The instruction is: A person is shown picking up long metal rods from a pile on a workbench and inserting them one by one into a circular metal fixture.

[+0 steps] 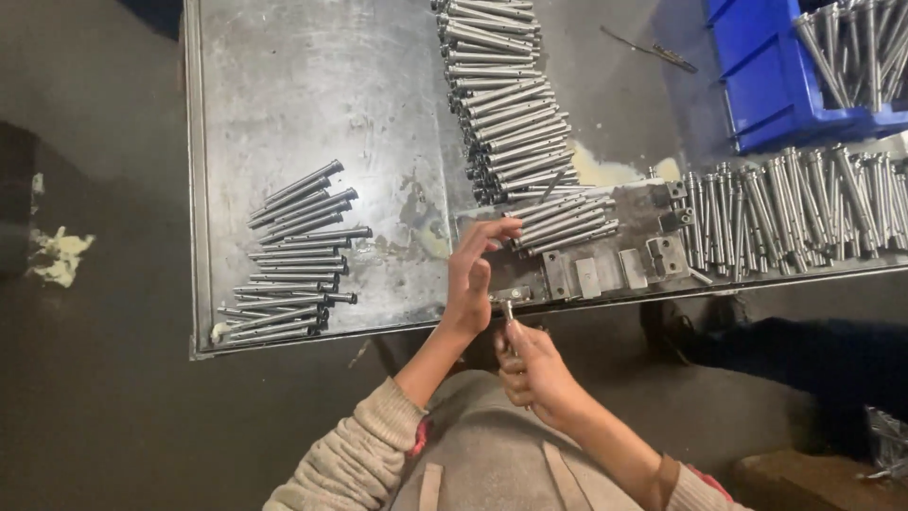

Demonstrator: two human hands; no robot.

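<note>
My left hand point(473, 274) reaches over the near edge of a worn metal table point(312, 104), fingers spread, its fingertips touching the ends of a few steel bolts point(565, 220) lying on a metal jig plate point(615, 265). My right hand point(537, 371) sits below the table edge, closed around one steel bolt point(509, 317) that points up toward the jig. A long row of similar bolts point(501, 95) runs away from the jig up the middle of the table.
A loose stack of bolts point(293, 251) lies at the table's near left. More bolts point(794, 203) stand in a row at the right. A blue plastic bin point(785, 85) holding bolts sits at the far right. A dark floor surrounds the table.
</note>
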